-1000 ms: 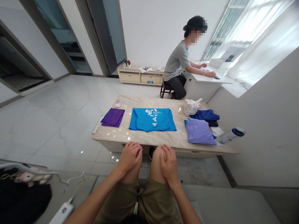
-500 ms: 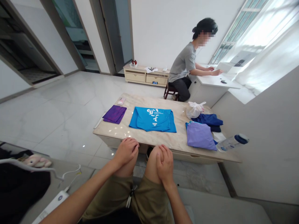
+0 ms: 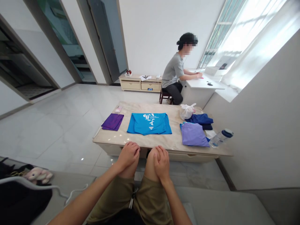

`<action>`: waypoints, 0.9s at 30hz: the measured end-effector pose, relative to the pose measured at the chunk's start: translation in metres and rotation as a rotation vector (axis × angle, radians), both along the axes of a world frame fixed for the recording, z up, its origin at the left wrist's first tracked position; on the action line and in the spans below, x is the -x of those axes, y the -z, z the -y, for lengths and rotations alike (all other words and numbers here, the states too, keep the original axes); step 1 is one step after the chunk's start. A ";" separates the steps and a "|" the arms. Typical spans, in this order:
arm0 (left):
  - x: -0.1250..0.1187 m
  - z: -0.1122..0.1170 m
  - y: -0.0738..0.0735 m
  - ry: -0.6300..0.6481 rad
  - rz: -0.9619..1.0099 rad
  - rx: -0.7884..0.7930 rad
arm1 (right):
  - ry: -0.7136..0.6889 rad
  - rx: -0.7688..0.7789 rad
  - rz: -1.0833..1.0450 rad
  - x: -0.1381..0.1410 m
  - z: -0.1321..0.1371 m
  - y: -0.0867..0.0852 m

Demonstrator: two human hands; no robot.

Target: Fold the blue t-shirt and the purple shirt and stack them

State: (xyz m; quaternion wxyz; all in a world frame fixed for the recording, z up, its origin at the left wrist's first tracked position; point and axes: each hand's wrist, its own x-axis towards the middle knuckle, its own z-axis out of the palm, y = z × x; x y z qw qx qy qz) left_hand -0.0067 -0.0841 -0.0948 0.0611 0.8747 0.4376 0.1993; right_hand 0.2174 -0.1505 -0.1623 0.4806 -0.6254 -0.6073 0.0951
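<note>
My left hand rests on my left knee, its fingers laid over the top and holding nothing. On the other knee lies my right hand, fingers stretched over it, also without any object. Just beyond my knees, a folded blue T-shirt with white lettering lies flat on the low table. To its left is a folded purple cloth. Folded lavender cloth lies to the right on top of other blue fabric. Neither hand touches any of these.
A water bottle, a white plastic bag and dark blue clothing crowd the table's right end. A phone lies at its far left. Another person sits at a white desk. A plush toy is on the sofa.
The view has tilted and shifted slightly, so the table's things appear a little farther left. My hands stay on my knees. The other person's hands have drawn closer together on the desk.
</note>
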 end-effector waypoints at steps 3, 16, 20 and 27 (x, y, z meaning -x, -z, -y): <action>-0.002 0.002 0.002 0.007 0.028 -0.018 | 0.004 -0.003 0.001 0.000 0.000 0.000; 0.012 0.000 0.006 -0.040 0.198 0.036 | -0.094 0.452 -0.141 -0.041 -0.066 -0.004; 0.026 -0.015 0.009 -0.092 0.297 0.123 | 0.220 0.673 -0.090 -0.091 -0.162 0.005; 0.049 -0.021 0.016 -0.130 0.423 0.173 | 0.596 0.911 -0.008 -0.108 -0.266 0.041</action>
